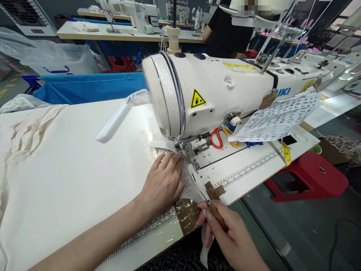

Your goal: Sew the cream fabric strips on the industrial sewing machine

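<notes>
My left hand [165, 178] lies beside the needle area of a white sewing machine [203, 90], fingers curled and pressed together on a piece of thin white fabric [190, 186]. Closed around the wooden handle of an awl [216, 214] is my right hand [231, 229], at the table's front edge. The awl's thin metal shaft points up and left toward the presser foot. A white fabric strip [205, 248] hangs below the right fingers, partly hidden by them. The machine head and my left fingers hide the stitching point.
Scissors with red and yellow handles [216, 138] lie under the machine arm, near a printed sheet [276, 116]. A white rod-like object [114, 122] and cream fabric [31, 131] lie left. A red stool [316, 177] stands right; a person [229, 28] is behind.
</notes>
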`<state>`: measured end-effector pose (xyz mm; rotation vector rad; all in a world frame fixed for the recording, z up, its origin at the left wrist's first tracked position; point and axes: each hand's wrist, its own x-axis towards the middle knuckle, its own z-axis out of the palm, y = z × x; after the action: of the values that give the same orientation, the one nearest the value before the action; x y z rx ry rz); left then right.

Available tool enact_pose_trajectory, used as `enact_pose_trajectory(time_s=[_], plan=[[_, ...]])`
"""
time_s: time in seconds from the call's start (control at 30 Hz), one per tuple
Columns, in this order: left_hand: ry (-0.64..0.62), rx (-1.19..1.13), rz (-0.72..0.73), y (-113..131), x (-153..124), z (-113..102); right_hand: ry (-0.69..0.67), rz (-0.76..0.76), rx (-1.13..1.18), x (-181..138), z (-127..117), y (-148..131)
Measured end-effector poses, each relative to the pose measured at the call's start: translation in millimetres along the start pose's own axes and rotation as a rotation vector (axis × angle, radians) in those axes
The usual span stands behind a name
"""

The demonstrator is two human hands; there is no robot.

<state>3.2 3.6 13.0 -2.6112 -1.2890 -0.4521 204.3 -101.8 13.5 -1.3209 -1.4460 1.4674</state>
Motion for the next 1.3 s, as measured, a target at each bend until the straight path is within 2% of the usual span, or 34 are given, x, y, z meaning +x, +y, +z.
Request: enact_pose_trajectory(time_s=[0.2,0.3,0.4,0.5,0.53,0.63,0.7,0.9,1.0,1.13,1.3], plan=[[-0.014,-0.012,-0.017,-4,3,0,-0.035,-0.036,-0.037,2,0,-8],[0.007,-0.002,-0.011,-8,4,5,-0.023,-0.107,-0.167,-4,-3,-16],[0.011,0.014,-0.014,-13,7,10,-0.026,-0.338,-0.346,-5,-9,-35],[-0.035,0.057,0.015,-19,14,9,-0.144,-0.651,-0.331,2,-10,-64],[-0.059,0.082,0.027,-21,17,8,-0.168,-0.668,-0.334,5,-9,-74],[-0.088,0.133,0.054,-26,25,5,-0.102,-0.674,-0.287,11,-3,-91],[-0.039,0.102,0.052,-30,28,6,-0.092,-0.644,-0.311,13,1,-90],[0.152,-0.265,-0.012,-48,23,20,-0.086,-0.368,-0.485,16,-4,-50],[0.184,-0.405,-0.014,-53,23,23,0.032,-0.285,-0.566,27,-8,-32],[0.162,-0.448,-0.027,-57,24,19,0.207,-0.316,-0.744,48,-6,-19],[0.089,-0.501,-0.089,-60,23,18,0.26,-0.372,-0.922,68,2,-12]])
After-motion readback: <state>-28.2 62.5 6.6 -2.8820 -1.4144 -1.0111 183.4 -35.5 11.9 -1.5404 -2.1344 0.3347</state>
